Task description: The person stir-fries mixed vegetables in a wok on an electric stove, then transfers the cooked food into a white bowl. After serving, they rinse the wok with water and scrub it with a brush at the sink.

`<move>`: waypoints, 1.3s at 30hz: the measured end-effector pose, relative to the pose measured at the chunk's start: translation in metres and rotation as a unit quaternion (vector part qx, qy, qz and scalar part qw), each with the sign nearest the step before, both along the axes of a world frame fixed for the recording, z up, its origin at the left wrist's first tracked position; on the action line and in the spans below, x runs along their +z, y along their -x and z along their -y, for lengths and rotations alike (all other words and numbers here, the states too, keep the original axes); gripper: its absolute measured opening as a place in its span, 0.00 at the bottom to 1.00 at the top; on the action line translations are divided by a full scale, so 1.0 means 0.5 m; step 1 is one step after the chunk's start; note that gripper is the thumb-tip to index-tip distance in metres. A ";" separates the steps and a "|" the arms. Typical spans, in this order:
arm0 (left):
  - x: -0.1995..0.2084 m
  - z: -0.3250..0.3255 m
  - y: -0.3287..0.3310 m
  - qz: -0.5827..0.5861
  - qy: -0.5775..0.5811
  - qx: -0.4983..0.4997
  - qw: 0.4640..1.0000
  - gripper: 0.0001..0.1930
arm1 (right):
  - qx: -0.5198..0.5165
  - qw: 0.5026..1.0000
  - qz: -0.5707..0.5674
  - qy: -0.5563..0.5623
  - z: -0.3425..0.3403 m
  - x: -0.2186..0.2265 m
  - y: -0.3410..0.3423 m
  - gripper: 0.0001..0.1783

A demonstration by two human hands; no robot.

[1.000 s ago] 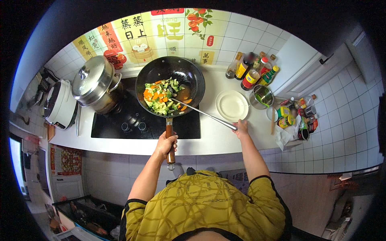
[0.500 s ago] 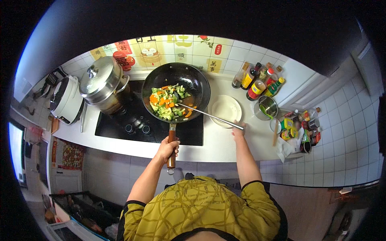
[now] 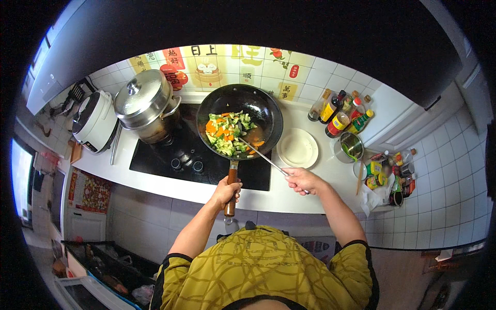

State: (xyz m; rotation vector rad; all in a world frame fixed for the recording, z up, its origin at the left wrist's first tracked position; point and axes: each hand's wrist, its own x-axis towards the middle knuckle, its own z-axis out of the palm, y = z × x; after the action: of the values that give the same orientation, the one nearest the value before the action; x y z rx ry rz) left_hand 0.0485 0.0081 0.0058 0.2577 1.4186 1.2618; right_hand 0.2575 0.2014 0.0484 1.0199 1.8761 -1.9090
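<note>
My left hand (image 3: 226, 190) is wrapped tight round the wooden handle of the wok (image 3: 241, 120), which sits ahead of it on the black hob (image 3: 170, 157). My right hand (image 3: 301, 179) is closed on the metal spatula (image 3: 261, 155), whose tip is in the chopped vegetables (image 3: 227, 133). They're heaped toward the near-left rim; a hard push could spill them. Just beyond my right hand, the white plate (image 3: 298, 148) is bare.
</note>
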 end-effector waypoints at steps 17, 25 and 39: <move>-0.004 0.003 -0.004 -0.017 0.004 -0.008 1.000 0.09 | -0.125 0.981 -0.145 0.042 0.083 -0.072 -0.024 0.24; -0.003 0.007 0.000 -0.020 0.009 0.000 1.000 0.09 | -0.138 0.983 -0.087 0.089 0.112 0.056 -0.021 0.25; -0.007 0.003 0.000 -0.002 -0.010 -0.005 1.000 0.11 | -0.159 0.981 -0.107 0.010 0.106 0.051 -0.120 0.24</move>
State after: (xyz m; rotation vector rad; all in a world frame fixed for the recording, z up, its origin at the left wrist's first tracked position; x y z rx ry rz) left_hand 0.0484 0.0064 0.0023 0.2800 1.4062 1.2696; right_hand 0.3173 0.1483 0.0740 1.2112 1.8927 -2.2949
